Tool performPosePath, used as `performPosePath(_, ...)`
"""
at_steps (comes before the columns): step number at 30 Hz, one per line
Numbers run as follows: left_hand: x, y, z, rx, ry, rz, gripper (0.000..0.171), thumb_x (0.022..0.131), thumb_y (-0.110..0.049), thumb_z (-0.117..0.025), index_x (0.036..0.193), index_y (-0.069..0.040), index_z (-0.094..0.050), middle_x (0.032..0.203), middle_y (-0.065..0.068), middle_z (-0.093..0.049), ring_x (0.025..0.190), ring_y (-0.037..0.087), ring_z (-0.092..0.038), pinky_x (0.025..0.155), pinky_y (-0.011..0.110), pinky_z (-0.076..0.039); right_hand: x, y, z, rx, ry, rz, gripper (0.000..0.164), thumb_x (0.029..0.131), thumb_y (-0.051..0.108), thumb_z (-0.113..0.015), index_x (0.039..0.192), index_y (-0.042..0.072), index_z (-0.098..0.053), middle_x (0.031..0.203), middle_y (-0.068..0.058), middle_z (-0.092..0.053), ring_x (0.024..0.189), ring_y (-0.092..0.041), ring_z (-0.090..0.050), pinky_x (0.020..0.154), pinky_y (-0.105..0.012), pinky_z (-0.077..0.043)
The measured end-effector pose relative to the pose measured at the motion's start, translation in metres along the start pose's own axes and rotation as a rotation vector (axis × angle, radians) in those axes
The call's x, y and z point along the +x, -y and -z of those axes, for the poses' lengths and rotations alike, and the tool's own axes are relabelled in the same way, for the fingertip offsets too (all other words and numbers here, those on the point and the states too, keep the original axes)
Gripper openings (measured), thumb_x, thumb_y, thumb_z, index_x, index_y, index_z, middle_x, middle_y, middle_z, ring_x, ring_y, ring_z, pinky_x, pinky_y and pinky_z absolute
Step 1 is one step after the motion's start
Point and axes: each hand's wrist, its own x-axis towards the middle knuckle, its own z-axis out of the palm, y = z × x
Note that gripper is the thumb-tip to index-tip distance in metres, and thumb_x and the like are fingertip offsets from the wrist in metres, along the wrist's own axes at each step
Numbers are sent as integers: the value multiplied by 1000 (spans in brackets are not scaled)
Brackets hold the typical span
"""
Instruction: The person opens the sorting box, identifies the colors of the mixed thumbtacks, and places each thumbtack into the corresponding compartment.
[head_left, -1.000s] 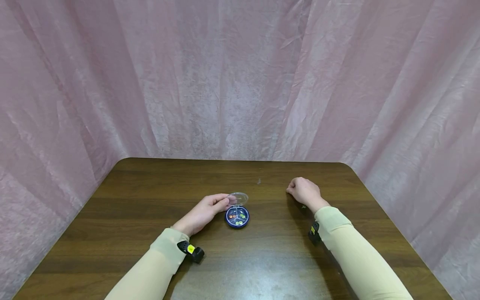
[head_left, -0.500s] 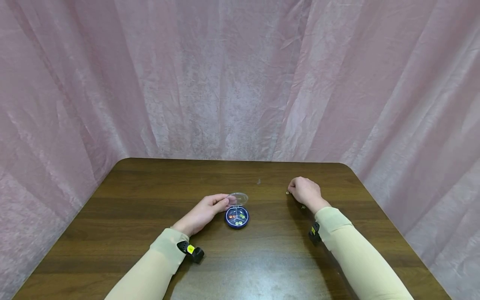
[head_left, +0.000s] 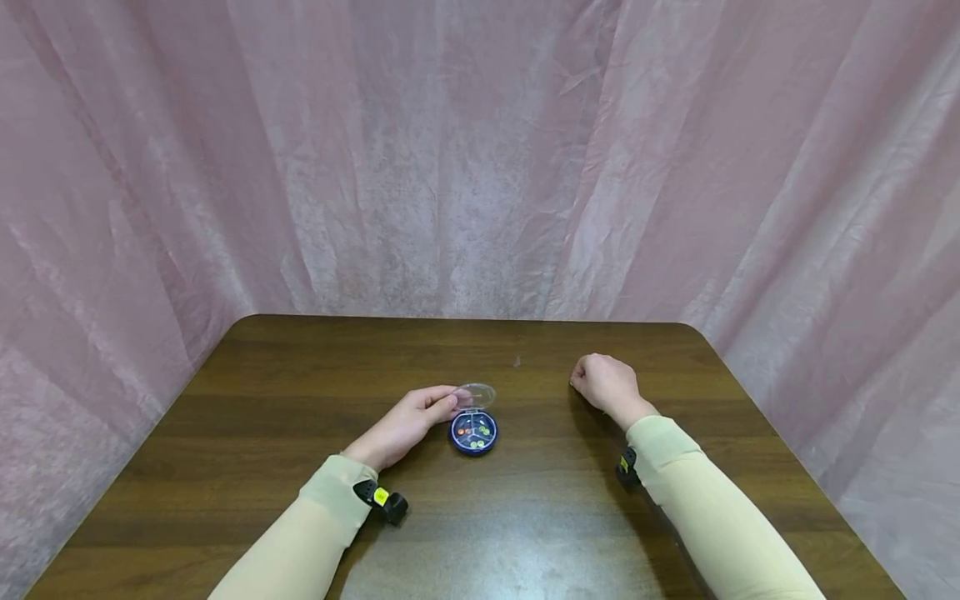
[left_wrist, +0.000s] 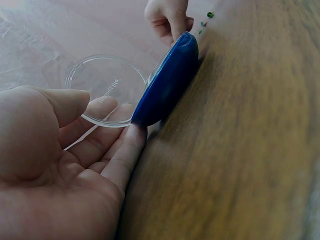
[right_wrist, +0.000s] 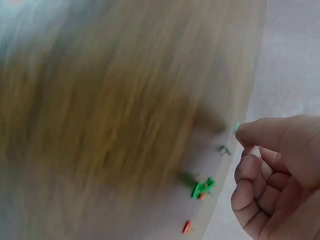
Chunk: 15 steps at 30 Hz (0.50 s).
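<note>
A round blue case point(head_left: 473, 448) with a flipped-up clear lid point(head_left: 480, 394) sits on the table, small orange and green pieces lying in its divided compartments. My left hand point(head_left: 408, 425) holds the lid between thumb and fingers; in the left wrist view its lower finger touches the blue case point(left_wrist: 167, 85) near the hinge. To the right, my right hand point(head_left: 606, 387) is low over the table. In the right wrist view its thumb and index finger pinch a tiny green piece point(right_wrist: 236, 128), and the other fingers curl inward.
Several loose pieces lie near the right hand in the right wrist view, among them a bright green one point(right_wrist: 203, 187) and a red one point(right_wrist: 187, 227). The wooden table point(head_left: 300, 358) ends at a pink curtain point(head_left: 450, 167).
A tiny piece that lay beside the right fingertips is now in their pinch. The right hand has shifted slightly left; another piece near its wrist is now hidden. The left hand stays put.
</note>
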Motion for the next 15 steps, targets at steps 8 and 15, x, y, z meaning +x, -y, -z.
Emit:
performPosePath(8, 0, -2, -1, 0, -3, -1, 37, 106, -32, -49, 134, -12, -62, 135, 2, -61, 129, 15, -54, 105, 30, -42, -9, 18, 5, 276, -14, 17, 13, 91, 24, -64, 89, 18, -75, 79, 7, -65, 72, -14, -55, 66, -34, -45)
performPosePath(15, 0, -1, 0, 1, -6, -10, 37, 106, -31, -49, 134, -11, -62, 135, 2, -61, 129, 15, -53, 104, 30, -43, -25, 50, 13, 812, 102, -5, 20, 92, 28, -70, 99, 10, -74, 81, -3, -64, 70, -17, -57, 68, -32, -49)
